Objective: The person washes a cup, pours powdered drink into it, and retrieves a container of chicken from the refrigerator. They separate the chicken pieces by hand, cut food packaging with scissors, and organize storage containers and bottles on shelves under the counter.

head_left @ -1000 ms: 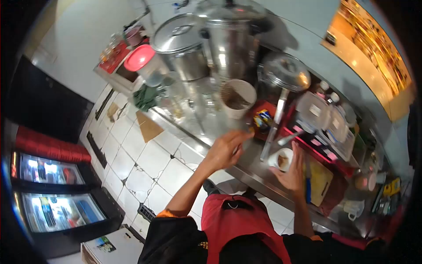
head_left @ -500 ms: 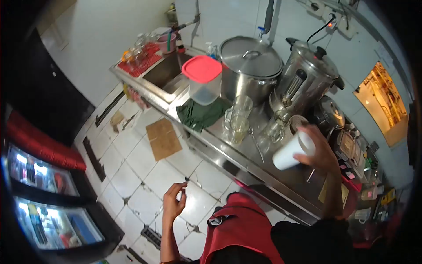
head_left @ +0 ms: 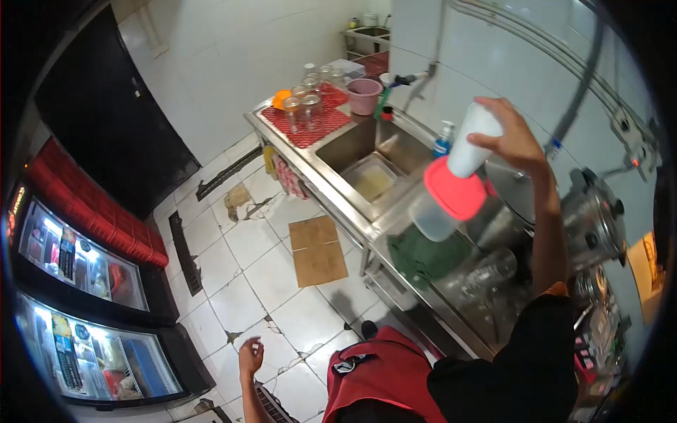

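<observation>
My right hand point(head_left: 513, 141) is wrapped round a white cylindrical container point(head_left: 476, 141), held tilted. Its lower end is at the red lid point(head_left: 457, 194) of a clear plastic tub point(head_left: 430, 220); whether it rests on the lid I cannot tell. The tub stands beside a dark green cloth point(head_left: 427, 255) on the steel counter. My left hand point(head_left: 252, 356) hangs low over the tiled floor, fingers loosely curled and apart, with nothing visible in it. Below my right forearm lie glass mugs point(head_left: 490, 271), partly blurred.
A steel sink point(head_left: 352, 158) is left of the tub, with a pink bucket point(head_left: 364, 97) behind it. Glass jars point(head_left: 303, 113) stand on a red mat point(head_left: 303, 134). A large pot point(head_left: 511, 187) and a steel urn point(head_left: 589, 218) are at right. Lit fridges point(head_left: 84, 261) stand at left.
My right hand has carried the white container up and left, from over the counter's right part to the red-lidded tub. The view has turned left. My left hand stays low.
</observation>
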`<state>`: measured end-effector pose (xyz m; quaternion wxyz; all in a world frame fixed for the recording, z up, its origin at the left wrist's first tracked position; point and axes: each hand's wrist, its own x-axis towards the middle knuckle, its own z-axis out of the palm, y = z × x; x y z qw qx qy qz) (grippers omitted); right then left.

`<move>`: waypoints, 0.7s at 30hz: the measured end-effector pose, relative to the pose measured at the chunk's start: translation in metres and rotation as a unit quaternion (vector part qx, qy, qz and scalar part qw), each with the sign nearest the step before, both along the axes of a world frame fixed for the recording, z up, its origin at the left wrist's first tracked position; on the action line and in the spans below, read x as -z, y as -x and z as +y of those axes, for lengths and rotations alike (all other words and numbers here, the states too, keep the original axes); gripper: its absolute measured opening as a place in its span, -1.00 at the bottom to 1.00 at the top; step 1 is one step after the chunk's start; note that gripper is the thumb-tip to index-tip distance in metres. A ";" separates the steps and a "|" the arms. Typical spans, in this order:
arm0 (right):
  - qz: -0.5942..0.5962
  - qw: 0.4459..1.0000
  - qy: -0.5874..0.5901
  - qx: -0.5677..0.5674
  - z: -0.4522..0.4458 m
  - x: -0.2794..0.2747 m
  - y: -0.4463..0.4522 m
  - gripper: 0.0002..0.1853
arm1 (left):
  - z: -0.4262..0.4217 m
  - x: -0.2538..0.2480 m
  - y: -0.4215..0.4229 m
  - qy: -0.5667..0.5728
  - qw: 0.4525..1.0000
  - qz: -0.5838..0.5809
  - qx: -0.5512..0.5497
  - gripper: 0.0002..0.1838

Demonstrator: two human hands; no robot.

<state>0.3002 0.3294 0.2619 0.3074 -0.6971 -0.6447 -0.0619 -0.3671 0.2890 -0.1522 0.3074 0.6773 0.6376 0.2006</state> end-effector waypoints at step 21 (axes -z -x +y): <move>0.038 0.874 0.149 0.462 -0.020 0.211 0.110 -0.42 | 0.227 0.157 0.080 0.440 0.892 -0.108 0.002 -0.65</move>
